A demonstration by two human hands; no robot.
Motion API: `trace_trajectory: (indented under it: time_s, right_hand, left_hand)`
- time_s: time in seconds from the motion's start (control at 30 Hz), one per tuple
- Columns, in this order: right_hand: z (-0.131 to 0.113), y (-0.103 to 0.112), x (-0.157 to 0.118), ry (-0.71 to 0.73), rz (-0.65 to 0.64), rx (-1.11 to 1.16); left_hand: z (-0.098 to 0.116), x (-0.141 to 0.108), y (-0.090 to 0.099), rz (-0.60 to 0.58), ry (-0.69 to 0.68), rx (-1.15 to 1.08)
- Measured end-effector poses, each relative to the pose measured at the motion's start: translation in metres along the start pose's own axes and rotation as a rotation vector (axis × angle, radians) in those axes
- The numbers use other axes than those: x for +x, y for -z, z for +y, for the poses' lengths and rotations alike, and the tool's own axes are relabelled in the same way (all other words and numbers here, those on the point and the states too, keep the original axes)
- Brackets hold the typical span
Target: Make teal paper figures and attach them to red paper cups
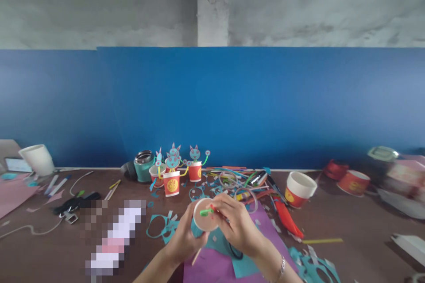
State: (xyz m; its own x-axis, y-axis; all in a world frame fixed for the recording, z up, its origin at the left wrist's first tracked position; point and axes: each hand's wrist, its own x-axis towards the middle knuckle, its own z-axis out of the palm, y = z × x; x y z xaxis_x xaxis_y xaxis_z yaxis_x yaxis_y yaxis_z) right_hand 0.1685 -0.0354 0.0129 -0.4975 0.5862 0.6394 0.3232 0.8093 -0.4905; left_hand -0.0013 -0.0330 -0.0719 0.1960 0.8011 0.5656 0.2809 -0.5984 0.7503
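My left hand (183,232) is wrapped around the side of a paper cup (201,225), whose round pale end with a white rim faces me. A short green strip (205,212) shows within that round end. My right hand (235,221) has its fingers closed in a pinch at the strip's right end, over the cup's rim. Small red spots show by its fingertips. Below the hands lie a purple sheet (210,267) and a turquoise paper sheet (245,267). A thin light stick (196,257) pokes out under the cup.
Finished-looking red cups with blue animal faces (171,184) stand ahead, beside a teal flask (144,168). Pens and strips form a pile (245,181). Stacked paper cups (299,189) are at right, near a red pouch (288,219). Turquoise cut-outs (315,266) and keys (70,216) lie around.
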Motion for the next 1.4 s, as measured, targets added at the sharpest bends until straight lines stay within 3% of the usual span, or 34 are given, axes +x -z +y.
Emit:
trace_trajectory:
  time_s: [0.33, 0.6, 0.87, 1.17, 1.4]
  right_hand:
    - [-0.006, 0.004, 0.001, 0.001, -0.034, -0.086]
    - [0.001, -0.007, 0.0, 0.008, -0.095, -0.148]
    - [-0.002, -0.012, 0.002, -0.17, -0.048, -0.109]
    - [-0.007, -0.02, 0.001, -0.193, 0.107, -0.092]
    - [-0.007, -0.016, 0.003, -0.265, 0.07, -0.112]
  left_hand:
    - [0.007, 0.005, 0.003, 0.016, 0.041, -0.027]
    - [0.005, 0.002, 0.003, -0.05, 0.018, -0.124]
    - [0.014, 0.004, 0.005, -0.064, 0.03, -0.192]
    - [0.017, 0.001, 0.001, -0.046, 0.022, -0.186]
    - [0.019, 0.0, 0.0, -0.087, 0.022, -0.212]
